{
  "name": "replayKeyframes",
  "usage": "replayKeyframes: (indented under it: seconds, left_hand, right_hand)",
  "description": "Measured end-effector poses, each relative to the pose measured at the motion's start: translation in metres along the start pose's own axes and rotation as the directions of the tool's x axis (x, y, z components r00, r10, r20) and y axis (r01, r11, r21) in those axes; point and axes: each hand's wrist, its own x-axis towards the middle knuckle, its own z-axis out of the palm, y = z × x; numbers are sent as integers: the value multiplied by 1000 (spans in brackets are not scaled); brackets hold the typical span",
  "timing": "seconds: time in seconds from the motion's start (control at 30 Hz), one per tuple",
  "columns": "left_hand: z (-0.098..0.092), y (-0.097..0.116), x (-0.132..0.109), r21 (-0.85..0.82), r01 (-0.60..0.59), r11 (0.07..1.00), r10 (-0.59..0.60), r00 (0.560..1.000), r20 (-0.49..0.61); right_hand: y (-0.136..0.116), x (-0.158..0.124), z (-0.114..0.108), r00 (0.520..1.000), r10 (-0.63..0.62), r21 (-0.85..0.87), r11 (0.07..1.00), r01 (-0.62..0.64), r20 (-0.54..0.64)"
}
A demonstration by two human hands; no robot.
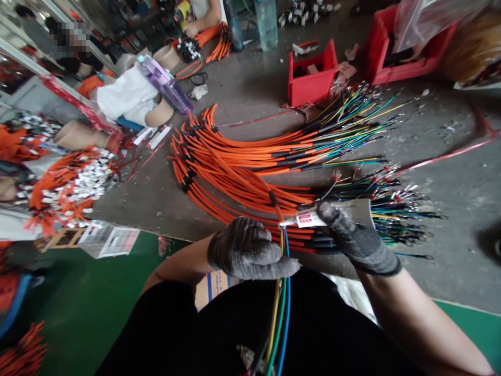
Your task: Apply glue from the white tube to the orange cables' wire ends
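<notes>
A lengthwise blue, green and yellow wire bundle point(282, 313) is clenched by grey-gloved left fingers point(266, 266), a white tag point(309, 219) pinched by right fingers point(332, 219).

yellow, green, blue wires point(278, 334) cut off by bottom edge; tag point(309, 219) print too small to read

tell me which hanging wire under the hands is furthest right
The blue wire is furthest right, running beside the green wire, with the yellow wire furthest left of the three.
</notes>
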Motion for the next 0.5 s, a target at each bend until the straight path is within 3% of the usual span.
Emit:
replayKeyframes:
  seconds: [0.13,0.27,0.43,0.5]
  left_hand:
    - [-1,-2,0,-2,21,1000,-21,1000,-18]
    - [-3,-3,7,-28,19,999,-19,1000,-7]
    - [-4,-4,7,12,27,1000,-27,999,-37]
    - [-4,-5,6,-16,130,991,-130,991,33]
  right_hand:
    - [-21,-2,9,1000,19,112,994,-18,-14]
    - [-34,2,13,996,-40,182,983,24,85]
    - [-26,3,7,994,-75,169,984,60,86]
    - [-23,2,4,984,-141,121,984,128,105]
